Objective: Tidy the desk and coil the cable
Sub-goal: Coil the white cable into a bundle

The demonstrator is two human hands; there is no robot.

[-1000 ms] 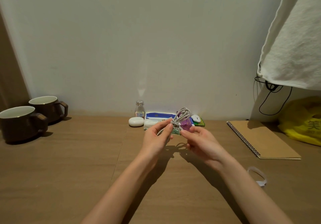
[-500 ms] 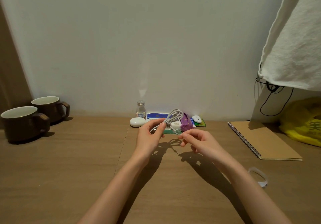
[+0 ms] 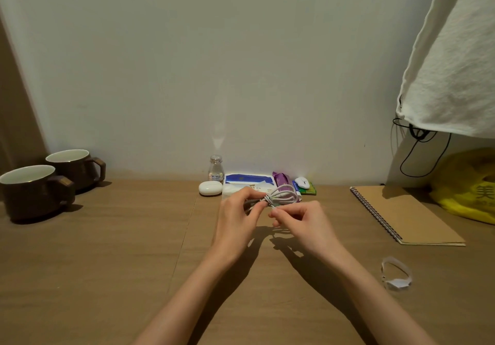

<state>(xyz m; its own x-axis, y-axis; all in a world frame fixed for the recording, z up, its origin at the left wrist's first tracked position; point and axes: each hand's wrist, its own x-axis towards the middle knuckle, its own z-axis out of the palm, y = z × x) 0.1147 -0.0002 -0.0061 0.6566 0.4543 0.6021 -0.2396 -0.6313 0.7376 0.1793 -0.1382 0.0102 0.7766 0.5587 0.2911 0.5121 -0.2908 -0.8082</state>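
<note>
Cable (image 3: 281, 196) coiled, pinched between left hand (image 3: 237, 217), right hand (image 3: 302, 222)

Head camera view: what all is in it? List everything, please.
desk: 1, light wood, underneath
mugs: 2, dark brown, far left
bottle: 1, clear, by wall, middle
case: 1, white, beside the bottle
tissue pack: 1, blue-white, right of the case
purple packet: 1, purple, right of tissue pack
green packet: 1, green, right of purple packet
notebook: 1, tan, right side
bag: 1, yellow, far right
cloth: 1, white, hanging top right
cord: 1, black, under the cloth
paper band: 1, white, desk's near right
cable: 1, pale grey, bundled, held above the desk
left hand: 1, grips the cable
right hand: 1, pinches the cable
</note>
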